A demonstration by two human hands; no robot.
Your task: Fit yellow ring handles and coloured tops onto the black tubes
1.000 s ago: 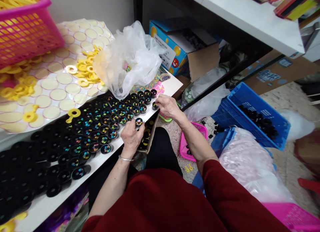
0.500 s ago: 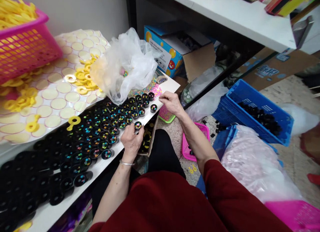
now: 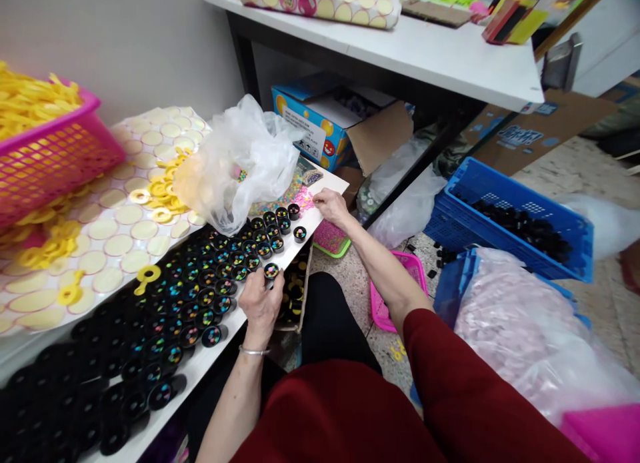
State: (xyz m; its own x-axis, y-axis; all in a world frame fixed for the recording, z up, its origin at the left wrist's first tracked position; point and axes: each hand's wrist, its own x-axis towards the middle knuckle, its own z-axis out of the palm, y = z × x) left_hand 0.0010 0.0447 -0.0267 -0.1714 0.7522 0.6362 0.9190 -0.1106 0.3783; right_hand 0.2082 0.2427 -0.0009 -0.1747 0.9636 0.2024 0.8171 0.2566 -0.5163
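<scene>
My left hand (image 3: 261, 298) has its thumb and fingers closed around a small black cup (image 3: 271, 270) with coloured beads in it, at the front edge of the white board. My right hand (image 3: 331, 205) is closed in a pinch at the board's far right, beside loose pink beads (image 3: 303, 198); whatever its fingertips hold is too small to make out. A lone black cup of beads (image 3: 300, 234) stands between the hands. Left of it, many more black cups (image 3: 206, 296) stand in close rows, several with coloured beads inside. A clear plastic bag (image 3: 245, 163) lies behind them.
A pink basket of yellow pieces (image 3: 60, 163) stands at left, near loose yellow rings (image 3: 167, 195) on a circle-printed sheet (image 3: 143, 230). Below right are a green-rimmed tray (image 3: 341, 250), a pink basket (image 3: 374, 296) and a blue crate (image 3: 585, 250). A white table (image 3: 450, 63) stands behind.
The view has tilted upward, showing more of the back table. My right hand has shifted slightly farther from the lone cup, toward the pink beads. My left hand keeps its cup.
</scene>
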